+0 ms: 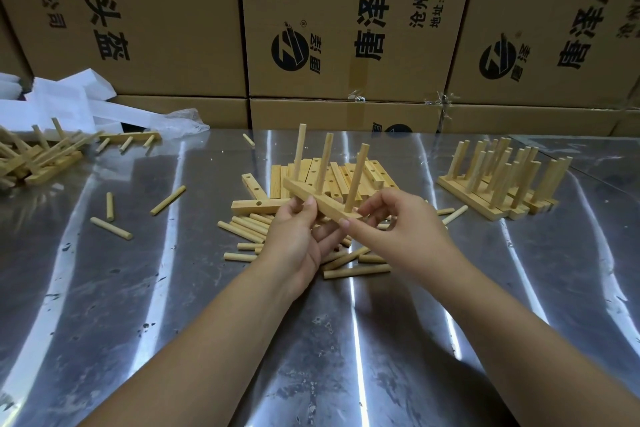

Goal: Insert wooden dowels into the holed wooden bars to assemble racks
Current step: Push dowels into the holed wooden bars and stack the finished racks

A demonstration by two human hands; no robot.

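Nearest: scuffed shiny steel tabletop (138,322), both forearms reaching in over it.

Left hand (294,236): fingers curled under the pale rectangular wooden bar (322,203), thumb on its front face. The bar is held clear of the table, tilted, above the parts pile.

Right hand (398,222): thumb and forefinger pinch the bar's right end, at the foot of the nearest dowel.

Round light-wood dowels standing in the bar: three, at (300,149), (325,163) and (356,177), leaning a little.

Step, as I read it: seating the last dowel. Brace the bar from below, press straight down the dowel's axis, and twist if it binds. Check that all three stand parallel before setting it aside.

Under the hands: heap of loose dowels (242,227), a dozen or more, overlapping too much to count.

Left of it: three stray dowels (111,228), plus one short one farther back.

Behind: stack of holed bars (377,173), count unclear, and two more lying in front.

Right: row of finished upright racks (485,204), several.

Far left: jumbled rack pile (41,159), white packing foam (69,97).

Back: printed brown cardboard cartons (156,10).
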